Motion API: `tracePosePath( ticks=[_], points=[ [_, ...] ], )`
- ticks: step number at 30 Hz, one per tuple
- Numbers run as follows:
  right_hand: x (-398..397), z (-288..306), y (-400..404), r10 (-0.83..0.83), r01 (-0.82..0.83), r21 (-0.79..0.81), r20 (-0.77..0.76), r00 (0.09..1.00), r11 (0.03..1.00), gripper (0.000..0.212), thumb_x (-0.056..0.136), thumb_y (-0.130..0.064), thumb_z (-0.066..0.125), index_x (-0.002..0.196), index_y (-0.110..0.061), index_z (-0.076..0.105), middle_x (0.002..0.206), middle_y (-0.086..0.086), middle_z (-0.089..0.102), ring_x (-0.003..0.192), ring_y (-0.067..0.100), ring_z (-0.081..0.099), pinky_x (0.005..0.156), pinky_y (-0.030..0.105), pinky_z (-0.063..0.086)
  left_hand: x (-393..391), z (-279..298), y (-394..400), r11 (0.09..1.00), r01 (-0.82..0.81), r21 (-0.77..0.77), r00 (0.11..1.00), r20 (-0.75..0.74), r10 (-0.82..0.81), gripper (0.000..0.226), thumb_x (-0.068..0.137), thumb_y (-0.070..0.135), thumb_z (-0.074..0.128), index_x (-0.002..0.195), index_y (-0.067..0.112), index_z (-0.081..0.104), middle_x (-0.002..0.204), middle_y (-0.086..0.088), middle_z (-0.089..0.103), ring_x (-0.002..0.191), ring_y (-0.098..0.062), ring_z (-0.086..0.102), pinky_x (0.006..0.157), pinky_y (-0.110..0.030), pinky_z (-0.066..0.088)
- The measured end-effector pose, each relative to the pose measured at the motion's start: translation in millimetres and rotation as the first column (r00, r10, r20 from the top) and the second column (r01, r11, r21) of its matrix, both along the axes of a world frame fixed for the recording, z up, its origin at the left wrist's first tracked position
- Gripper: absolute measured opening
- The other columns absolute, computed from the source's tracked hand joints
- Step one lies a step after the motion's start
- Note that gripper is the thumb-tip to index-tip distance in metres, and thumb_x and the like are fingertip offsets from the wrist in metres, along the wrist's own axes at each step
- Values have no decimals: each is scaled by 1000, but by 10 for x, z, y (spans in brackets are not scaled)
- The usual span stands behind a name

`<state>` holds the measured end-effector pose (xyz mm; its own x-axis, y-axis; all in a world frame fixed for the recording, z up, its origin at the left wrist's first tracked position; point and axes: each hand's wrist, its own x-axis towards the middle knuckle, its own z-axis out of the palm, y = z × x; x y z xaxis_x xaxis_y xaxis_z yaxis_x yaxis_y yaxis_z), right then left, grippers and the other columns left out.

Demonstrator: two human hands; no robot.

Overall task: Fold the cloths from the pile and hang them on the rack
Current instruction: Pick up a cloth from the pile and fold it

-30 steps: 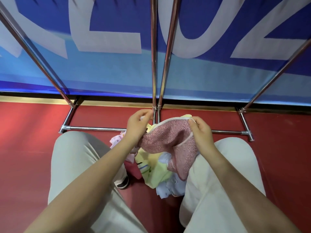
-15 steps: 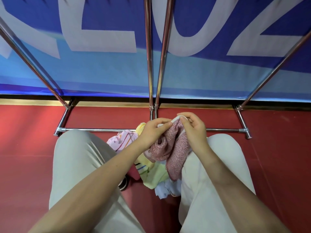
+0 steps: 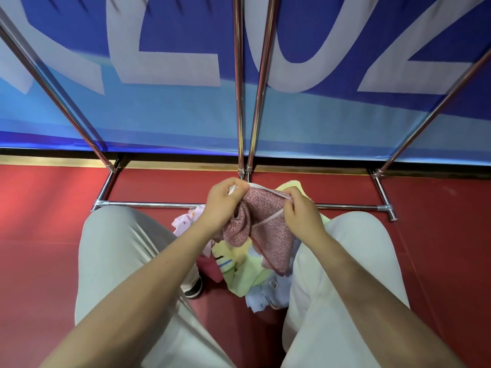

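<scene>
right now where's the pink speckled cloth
In the head view, centre frame: the pink speckled cloth hangs between the left hand and right hand, above the pile.

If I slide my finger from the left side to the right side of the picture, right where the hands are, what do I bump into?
Red floor → left hand → pink speckled cloth → right hand → rack foot.

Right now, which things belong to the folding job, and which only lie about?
For the job: pink cloth, gripped by left hand and right hand; pile of cloths; rack.
Only there: blue banner; red floor.
</scene>
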<state>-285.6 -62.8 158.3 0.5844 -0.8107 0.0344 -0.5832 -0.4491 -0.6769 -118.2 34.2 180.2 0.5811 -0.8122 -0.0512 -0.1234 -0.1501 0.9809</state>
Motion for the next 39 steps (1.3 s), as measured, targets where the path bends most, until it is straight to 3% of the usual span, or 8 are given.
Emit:
tracePosePath(
  ticks=[6,9,17,20,24,27,32,39],
  points=[
    [-63,18,23,-17,7,121,88,996,993,19,94,-2,40,106,-13,50,66,-3,49,52,8,42,48,23,27,104,-12,103,995,-98,26,994,-45,99,20,94,15,60,75,21,65,62,19,59,53,8,50,59,-20,39],
    [-73,69,53,-46,-13,227,250,967,974,12,95,-7,48,103,-16,53,84,-7,56,69,-2,50,62,12,37,115,-19,117,991,-122,53,989,-73,126,20,94,15,60,76,20,64,54,20,55,48,6,47,55,-21,37],
    [-165,55,8,-68,35,108,322,944,994,8,89,-15,66,86,-8,65,78,-5,59,72,-2,52,68,16,39,100,-26,70,987,-68,145,989,-123,86,15,96,19,58,83,18,66,59,2,48,43,-7,38,42,-17,33],
    [-176,0,-40,-53,58,-6,315,948,998,9,92,-6,58,93,-6,67,87,-13,57,84,-5,52,77,13,38,64,-41,49,985,-46,166,992,-112,65,13,96,18,58,87,13,66,49,11,46,40,-5,36,40,-17,32],
    [-170,72,15,-85,72,49,379,921,996,20,96,-10,44,100,-20,61,99,-6,62,91,-7,55,81,10,40,-53,-38,31,984,35,177,998,-50,-27,12,96,16,57,88,12,65,42,20,49,41,6,45,47,-12,33],
    [-161,158,38,-80,22,137,436,897,990,14,93,-9,57,87,-22,61,92,-5,64,87,-7,57,80,9,40,-61,-19,23,983,56,176,996,-74,-43,14,96,17,56,84,16,63,41,20,48,39,3,43,44,-12,33],
    [-128,48,15,-22,-50,204,336,941,978,4,85,-12,70,82,-14,68,84,-3,68,83,6,61,77,14,43,-21,47,23,988,21,154,992,-128,-1,18,96,15,56,80,17,63,42,19,49,38,3,42,40,-14,33],
    [-151,-58,-6,73,-78,22,178,981,997,17,96,-18,56,83,-11,65,68,-5,57,62,4,49,60,16,35,78,206,52,994,-43,101,981,-183,61,20,96,13,55,79,18,64,44,17,51,39,2,40,39,-12,32]
  ],
)
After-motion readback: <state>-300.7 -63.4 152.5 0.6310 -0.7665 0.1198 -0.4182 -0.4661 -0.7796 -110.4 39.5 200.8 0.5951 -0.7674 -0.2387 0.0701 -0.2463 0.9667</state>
